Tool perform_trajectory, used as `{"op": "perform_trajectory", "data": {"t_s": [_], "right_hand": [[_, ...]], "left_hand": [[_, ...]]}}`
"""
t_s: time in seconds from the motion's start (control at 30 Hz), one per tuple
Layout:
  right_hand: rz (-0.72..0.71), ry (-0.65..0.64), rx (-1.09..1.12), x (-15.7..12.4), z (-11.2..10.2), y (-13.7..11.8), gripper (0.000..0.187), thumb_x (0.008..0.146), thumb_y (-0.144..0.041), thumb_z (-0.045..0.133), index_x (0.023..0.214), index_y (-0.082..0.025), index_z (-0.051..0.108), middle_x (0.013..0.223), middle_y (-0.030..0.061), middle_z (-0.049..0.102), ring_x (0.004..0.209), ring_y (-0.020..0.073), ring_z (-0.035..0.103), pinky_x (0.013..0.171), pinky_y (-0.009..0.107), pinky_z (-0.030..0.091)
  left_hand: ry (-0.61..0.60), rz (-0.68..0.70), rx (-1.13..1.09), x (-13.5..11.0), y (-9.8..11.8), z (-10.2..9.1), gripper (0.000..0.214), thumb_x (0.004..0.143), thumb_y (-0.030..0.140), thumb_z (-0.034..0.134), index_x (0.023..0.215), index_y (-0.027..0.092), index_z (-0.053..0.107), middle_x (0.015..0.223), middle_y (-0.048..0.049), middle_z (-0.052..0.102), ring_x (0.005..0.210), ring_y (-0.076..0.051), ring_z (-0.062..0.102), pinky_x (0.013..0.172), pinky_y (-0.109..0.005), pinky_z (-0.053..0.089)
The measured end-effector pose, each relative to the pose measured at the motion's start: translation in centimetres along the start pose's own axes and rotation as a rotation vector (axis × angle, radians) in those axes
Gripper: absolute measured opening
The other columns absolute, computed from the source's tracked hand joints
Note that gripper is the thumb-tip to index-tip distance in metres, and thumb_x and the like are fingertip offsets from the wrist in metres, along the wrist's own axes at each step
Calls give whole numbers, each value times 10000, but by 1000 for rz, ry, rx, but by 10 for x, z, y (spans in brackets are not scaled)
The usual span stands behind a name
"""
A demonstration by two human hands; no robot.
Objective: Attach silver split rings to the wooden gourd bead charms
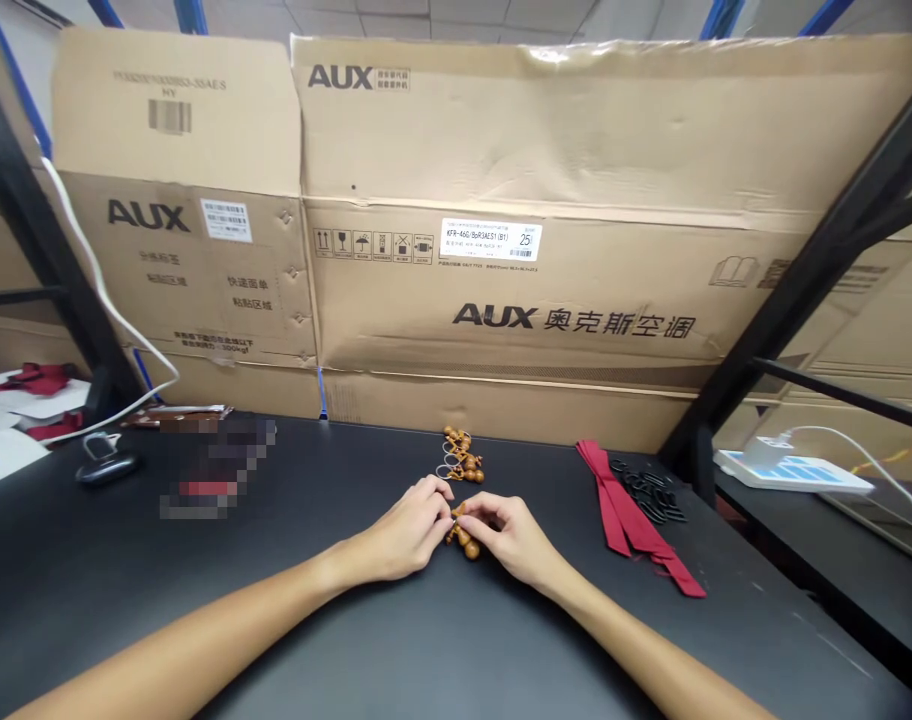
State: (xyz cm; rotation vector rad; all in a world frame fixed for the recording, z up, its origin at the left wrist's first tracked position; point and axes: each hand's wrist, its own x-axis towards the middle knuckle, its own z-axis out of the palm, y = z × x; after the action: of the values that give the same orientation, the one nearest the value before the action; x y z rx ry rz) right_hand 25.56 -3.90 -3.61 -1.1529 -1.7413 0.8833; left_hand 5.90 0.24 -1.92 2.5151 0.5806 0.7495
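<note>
At the middle of the black table, my left hand [407, 527] and my right hand [514, 535] meet with fingertips pinched together. Between them is a gourd keychain [469, 546], brown and glossy like wood, its round bulbs hanging out below the fingers. A small bit of its metal ring shows at the fingertips; the rest is covered by them. Just beyond my hands lies a little pile of similar gourd keychains [471, 468] with orange cord and silvery rings.
Red ribbon strips [628, 520] lie on the right, beside a heap of black loops [651, 492]. On the left are a black oval device [109, 468] and a blurred-out item [223, 465]. Large cardboard boxes [501, 350] wall off the back. A power strip [793, 470] stands far right.
</note>
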Motion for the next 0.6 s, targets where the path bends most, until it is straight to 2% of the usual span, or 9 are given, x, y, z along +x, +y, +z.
{"op": "perform_trajectory", "data": {"t_s": [0.6], "right_hand": [[-34,-14,-32,0,-2,-3,251,895,-385,548,822,-171,658,735,11,688,651,137,600,640,240,457]], "left_hand": [[-30,1,-41,0,3,-3,199,971,203,374,811,183,491,1068,-83,508,999,-189,514,929,-351,447]]}}
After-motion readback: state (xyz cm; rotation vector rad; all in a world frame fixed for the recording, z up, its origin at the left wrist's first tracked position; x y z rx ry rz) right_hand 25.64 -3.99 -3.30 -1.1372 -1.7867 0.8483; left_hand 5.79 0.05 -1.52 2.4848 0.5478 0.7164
